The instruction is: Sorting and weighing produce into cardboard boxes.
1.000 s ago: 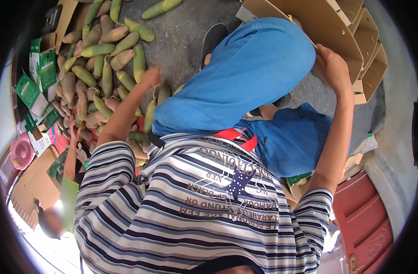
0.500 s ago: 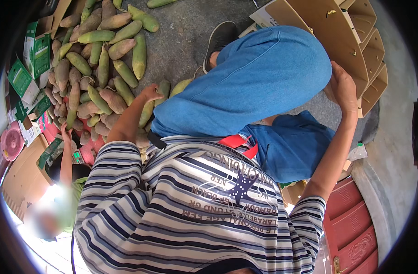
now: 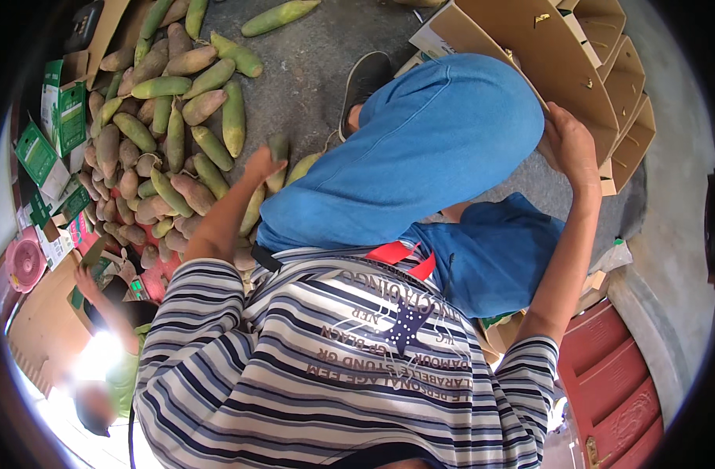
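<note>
At ten o'clock, left hand [image 3: 262, 165] half-curled by radish [image 3: 278, 146]: grip mid-body. Two o'clock, right hand [image 3: 572, 147], openness unclear; both holds unclear.

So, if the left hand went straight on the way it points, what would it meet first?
Most likely the blurred green vegetable right in front of the left hand. They overlap in this view, so they may already be touching; depth is unclear.

Green-and-white cartons [image 3: 63, 117] clustered at far left; round pink fan-like object [image 3: 25, 261] near them. Lower right: red panelled door [image 3: 617, 379], brass-coloured handle [image 3: 592, 449]. Crumpled pale plastic bag [image 3: 614, 256] near grey wall [image 3: 678, 156].
</note>
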Motion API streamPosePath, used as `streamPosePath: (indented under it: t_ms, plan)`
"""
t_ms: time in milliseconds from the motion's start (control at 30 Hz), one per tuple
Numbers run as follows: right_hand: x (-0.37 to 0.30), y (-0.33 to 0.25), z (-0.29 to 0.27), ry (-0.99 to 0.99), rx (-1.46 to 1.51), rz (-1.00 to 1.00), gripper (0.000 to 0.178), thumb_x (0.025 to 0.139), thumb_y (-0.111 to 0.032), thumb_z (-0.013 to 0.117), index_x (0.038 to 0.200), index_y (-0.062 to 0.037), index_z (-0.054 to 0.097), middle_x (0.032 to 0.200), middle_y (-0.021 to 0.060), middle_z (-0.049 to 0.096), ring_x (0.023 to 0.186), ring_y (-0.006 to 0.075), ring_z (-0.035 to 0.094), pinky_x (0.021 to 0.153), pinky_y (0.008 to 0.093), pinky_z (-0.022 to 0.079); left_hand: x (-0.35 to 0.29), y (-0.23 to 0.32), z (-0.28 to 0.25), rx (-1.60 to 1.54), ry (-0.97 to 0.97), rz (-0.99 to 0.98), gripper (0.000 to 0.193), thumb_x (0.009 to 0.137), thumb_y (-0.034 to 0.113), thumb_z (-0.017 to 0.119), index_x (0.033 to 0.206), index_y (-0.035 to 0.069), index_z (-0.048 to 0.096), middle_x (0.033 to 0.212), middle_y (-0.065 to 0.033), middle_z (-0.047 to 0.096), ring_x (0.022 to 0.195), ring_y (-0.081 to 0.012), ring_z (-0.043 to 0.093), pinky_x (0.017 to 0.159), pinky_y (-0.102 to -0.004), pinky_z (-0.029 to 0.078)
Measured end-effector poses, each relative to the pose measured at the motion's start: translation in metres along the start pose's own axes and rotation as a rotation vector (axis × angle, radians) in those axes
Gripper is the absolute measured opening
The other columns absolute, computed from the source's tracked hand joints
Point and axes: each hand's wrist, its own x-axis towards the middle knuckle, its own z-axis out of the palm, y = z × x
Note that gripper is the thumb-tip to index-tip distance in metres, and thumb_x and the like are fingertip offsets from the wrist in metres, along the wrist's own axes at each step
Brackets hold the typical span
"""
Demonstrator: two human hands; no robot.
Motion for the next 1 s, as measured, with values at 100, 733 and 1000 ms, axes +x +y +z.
streamPosePath:
  t_ms: [100, 733, 1000]
  plan:
    - [-0.002, 0.002, -0.001, 0.026, 0.004, -0.013, 0.027, 0.085, -0.021, 0.053, 0.108, -0.0068, 0.056, 0.104, 0.0117, 0.06, 0.093, 0.0306, 0.057, 0.077, 0.0385, 0.046, 0.017, 0.043, -0.052, -0.004, 0.035, 0.031, 0.065, 0.068, 0.039, 0.071, 0.102, -0.011, 0.047, 0.097, -0.0285, 0.058, 0.093, -0.0383, 0.058, 0.078, -0.0408, 0.045]
    - [0.0, -0.006, -0.008, -0.021, 0.029, 0.008, 0.026, 0.085, -0.02, 0.052, 0.106, -0.0055, 0.056, 0.099, 0.0123, 0.061, 0.089, 0.0315, 0.058, 0.076, 0.0394, 0.046, 0.073, 0.048, -0.074, -0.094, 0.155, 0.036, 0.073, 0.067, 0.031, 0.074, 0.119, -0.004, 0.036, 0.113, -0.0263, 0.052, 0.105, -0.0362, 0.052, 0.087, -0.0405, 0.043]
    - [-0.002, -0.002, -0.002, -0.007, 0.047, -0.01, 0.026, 0.084, -0.019, 0.053, 0.106, -0.006, 0.056, 0.099, 0.0121, 0.061, 0.089, 0.0313, 0.058, 0.076, 0.0393, 0.046, 0.034, 0.058, -0.048, -0.68, -0.084, -0.221, 0.072, 0.069, 0.04, 0.07, 0.116, -0.008, 0.044, 0.104, -0.0177, 0.058, 0.09, -0.025, 0.06, 0.074, -0.0334, 0.05]
